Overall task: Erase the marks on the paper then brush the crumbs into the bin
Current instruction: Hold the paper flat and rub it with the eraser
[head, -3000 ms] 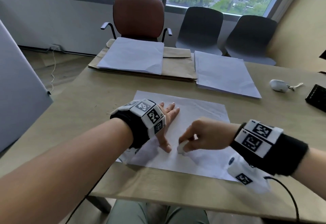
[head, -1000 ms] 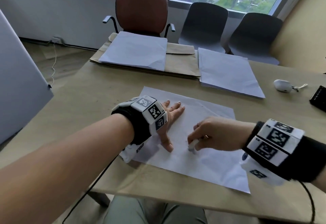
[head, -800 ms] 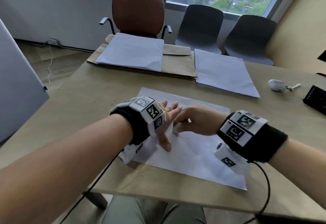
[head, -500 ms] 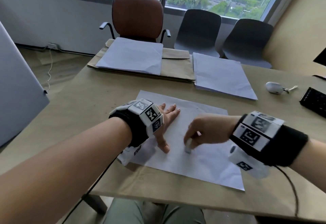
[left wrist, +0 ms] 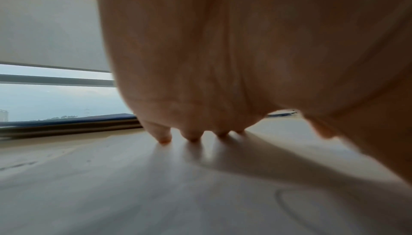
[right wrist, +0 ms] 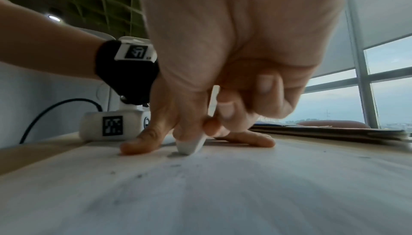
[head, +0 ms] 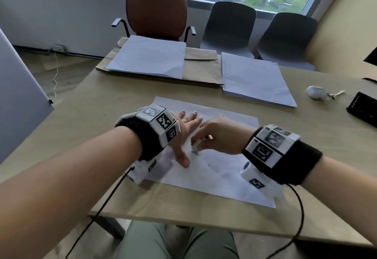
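Head view shows my right hand (head: 219, 135) pinching the white eraser (head: 195, 145) onto the paper (head: 214, 177) — my left hand (head: 184, 130) flat, fingers spread, pressing that sheet just left.

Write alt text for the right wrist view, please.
A right hand pinches a white eraser against a sheet of paper dotted with grey crumbs. The left hand presses flat on the paper just behind it.

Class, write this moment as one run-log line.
left hand flat on paper | right hand rubbing eraser | crumbs unbrushed
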A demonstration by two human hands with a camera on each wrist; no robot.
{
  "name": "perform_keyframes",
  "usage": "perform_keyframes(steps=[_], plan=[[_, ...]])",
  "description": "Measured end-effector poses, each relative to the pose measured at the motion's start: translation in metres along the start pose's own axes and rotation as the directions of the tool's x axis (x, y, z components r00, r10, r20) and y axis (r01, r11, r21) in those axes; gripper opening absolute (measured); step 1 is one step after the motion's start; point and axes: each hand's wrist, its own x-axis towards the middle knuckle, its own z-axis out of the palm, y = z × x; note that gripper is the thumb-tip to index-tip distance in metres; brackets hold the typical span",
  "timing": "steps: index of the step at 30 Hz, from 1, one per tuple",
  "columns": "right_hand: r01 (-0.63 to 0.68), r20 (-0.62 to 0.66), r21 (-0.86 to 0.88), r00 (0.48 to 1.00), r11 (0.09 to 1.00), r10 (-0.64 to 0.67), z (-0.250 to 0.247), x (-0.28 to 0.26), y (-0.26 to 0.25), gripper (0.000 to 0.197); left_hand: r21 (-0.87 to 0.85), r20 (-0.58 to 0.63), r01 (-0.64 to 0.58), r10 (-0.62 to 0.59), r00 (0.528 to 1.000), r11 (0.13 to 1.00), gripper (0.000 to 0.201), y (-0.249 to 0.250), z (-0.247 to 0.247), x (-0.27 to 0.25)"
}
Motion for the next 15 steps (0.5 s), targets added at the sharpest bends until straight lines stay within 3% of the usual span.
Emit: perform_keyframes(steps=[3, 5, 7, 9, 11, 13, 15], plan=[[0.047, 0.124, -0.056, 0.991, 0.997, -0.039, 0.003, -0.018, 0.002, 0.023, -0.016, 0.011, -0.008, 0.009, 1.000, 1.000, 0.129, -0.004, 0.000, 0.001], [0.061, 0.292, -0.126, 0.956, 0.990, -0.022, 0.000, -0.035, 0.004, 0.024, -0.029, 0.012, -0.015, 0.015, 1.000, 0.999, 0.130, -0.005, 0.000, 0.002], [0.037, 0.378, -0.140, 0.926, 0.989, 0.019, -0.006, -0.039, 0.005, 0.025, -0.038, 0.008, -0.016, 0.016, 1.000, 0.999, 0.129, -0.004, 0.001, 0.002], [0.015, 0.317, -0.105, 0.948, 0.994, 0.019, -0.010, -0.027, 0.006, 0.024, -0.028, 0.006, -0.011, 0.012, 1.000, 1.000, 0.129, -0.002, 0.000, 0.001], [-0.003, 0.131, -0.069, 0.991, 0.998, 0.012, -0.009, -0.009, 0.008, 0.022, -0.015, 0.019, -0.004, 0.004, 1.000, 1.000, 0.129, -0.002, -0.001, 0.000], [-0.015, -0.006, -0.035, 1.000, 0.999, 0.014, -0.003, 0.000, 0.008, 0.020, -0.011, 0.026, -0.003, 0.003, 1.000, 1.000, 0.130, -0.002, -0.001, -0.001], [-0.003, 0.000, -0.025, 1.000, 1.000, 0.003, 0.003, -0.005, 0.008, 0.020, -0.009, 0.026, 0.000, 0.000, 1.000, 1.000, 0.129, -0.002, -0.001, -0.001]])
